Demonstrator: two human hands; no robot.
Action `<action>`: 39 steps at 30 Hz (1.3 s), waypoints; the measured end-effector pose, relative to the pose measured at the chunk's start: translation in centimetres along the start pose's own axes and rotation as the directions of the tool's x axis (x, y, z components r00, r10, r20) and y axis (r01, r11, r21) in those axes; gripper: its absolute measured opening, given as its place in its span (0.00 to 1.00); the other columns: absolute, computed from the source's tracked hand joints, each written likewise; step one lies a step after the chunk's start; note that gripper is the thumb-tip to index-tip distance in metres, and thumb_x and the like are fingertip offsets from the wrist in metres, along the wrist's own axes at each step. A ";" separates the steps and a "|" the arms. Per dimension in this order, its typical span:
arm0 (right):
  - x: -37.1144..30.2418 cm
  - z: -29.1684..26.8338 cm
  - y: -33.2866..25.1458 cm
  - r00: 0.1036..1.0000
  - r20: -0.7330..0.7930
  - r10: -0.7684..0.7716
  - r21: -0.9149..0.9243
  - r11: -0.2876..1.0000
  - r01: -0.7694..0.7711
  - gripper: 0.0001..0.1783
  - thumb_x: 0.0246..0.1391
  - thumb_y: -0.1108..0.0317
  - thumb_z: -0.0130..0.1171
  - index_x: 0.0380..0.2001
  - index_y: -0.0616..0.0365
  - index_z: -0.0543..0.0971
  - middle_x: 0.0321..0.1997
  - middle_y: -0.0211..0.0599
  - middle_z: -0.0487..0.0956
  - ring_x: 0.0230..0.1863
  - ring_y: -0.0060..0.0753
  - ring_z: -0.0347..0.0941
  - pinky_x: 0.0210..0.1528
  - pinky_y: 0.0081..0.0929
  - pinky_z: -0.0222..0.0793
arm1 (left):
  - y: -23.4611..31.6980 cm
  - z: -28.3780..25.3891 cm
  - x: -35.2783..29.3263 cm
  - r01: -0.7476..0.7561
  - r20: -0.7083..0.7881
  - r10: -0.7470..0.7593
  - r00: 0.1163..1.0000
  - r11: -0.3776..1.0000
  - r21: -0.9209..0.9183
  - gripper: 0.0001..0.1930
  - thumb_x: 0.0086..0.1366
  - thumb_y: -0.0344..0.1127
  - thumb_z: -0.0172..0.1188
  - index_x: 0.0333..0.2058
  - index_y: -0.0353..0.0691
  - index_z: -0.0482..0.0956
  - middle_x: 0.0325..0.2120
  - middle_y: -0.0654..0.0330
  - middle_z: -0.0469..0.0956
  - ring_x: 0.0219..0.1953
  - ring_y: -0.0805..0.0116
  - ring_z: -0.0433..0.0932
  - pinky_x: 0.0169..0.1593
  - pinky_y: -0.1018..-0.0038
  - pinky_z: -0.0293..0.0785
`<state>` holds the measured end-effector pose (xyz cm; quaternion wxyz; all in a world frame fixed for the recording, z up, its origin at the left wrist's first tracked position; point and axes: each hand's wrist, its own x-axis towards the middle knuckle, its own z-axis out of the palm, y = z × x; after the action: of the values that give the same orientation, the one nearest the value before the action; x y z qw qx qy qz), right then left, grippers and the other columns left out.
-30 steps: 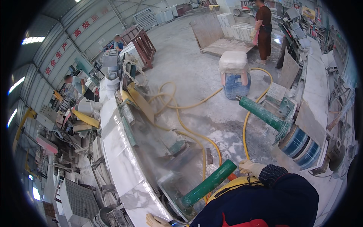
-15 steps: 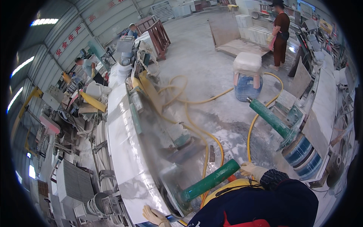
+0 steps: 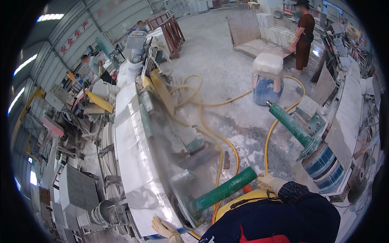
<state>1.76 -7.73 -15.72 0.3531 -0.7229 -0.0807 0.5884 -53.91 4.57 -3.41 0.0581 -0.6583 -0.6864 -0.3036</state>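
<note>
My left hand (image 3: 165,227), in a pale glove, lies with its fingers spread on the near end of a long run of polished white stone slabs (image 3: 142,184). Beside it, a green cylinder (image 3: 225,189) slants up to the right from the machine next to the stone. My right hand (image 3: 272,181), gloved too, is just past the cylinder's upper end with its fingers curled. A yellow hose (image 3: 267,150) runs down to that hand; whether the fingers grip it cannot be made out. A yellow apron (image 3: 243,201) covers my front.
Another green cylinder (image 3: 289,124) juts from a machine with a blue drum (image 3: 324,166) on the right. Ahead stands a blue barrel (image 3: 267,92) with a wrapped top. A person (image 3: 304,34) stands by a stone-laden pallet (image 3: 263,47). Hoses loop over the wet floor.
The view has shifted slightly. My left hand stays on the stone with a small movement, and my right hand keeps its place by the green cylinder.
</note>
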 end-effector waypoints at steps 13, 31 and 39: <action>1.6 -1.4 -0.1 0.997 -0.051 -0.060 0.123 0.990 0.066 0.24 0.62 0.69 0.56 0.61 0.59 0.70 0.49 0.49 0.82 0.37 0.43 0.83 0.33 0.35 0.79 | -0.9 -0.3 0.0 -0.016 0.013 0.017 1.000 0.998 -0.054 0.19 0.68 0.35 0.51 0.52 0.30 0.76 0.53 0.39 0.76 0.57 0.36 0.70 0.66 0.48 0.58; -10.5 28.6 -19.8 0.612 0.764 -0.205 -0.059 0.922 0.382 0.30 0.67 0.60 0.57 0.67 0.60 0.65 0.61 0.44 0.76 0.56 0.36 0.76 0.59 0.35 0.71 | -0.3 0.4 0.8 0.182 -0.188 -0.193 0.963 0.980 -0.076 0.19 0.64 0.29 0.55 0.53 0.33 0.77 0.55 0.43 0.76 0.60 0.41 0.70 0.68 0.50 0.56; -11.4 39.7 -19.3 0.477 0.879 -0.029 -0.040 0.990 0.134 0.27 0.64 0.57 0.59 0.62 0.53 0.70 0.55 0.32 0.78 0.54 0.29 0.75 0.59 0.30 0.70 | -0.5 0.7 0.0 0.203 -0.229 -0.243 0.943 0.962 -0.186 0.21 0.64 0.27 0.52 0.56 0.32 0.76 0.57 0.43 0.75 0.63 0.41 0.68 0.70 0.49 0.53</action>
<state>-31.89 16.90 2.73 0.2523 -0.3348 -0.3135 0.8520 -54.17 4.92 -4.19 0.0562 -0.5354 -0.7173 -0.4424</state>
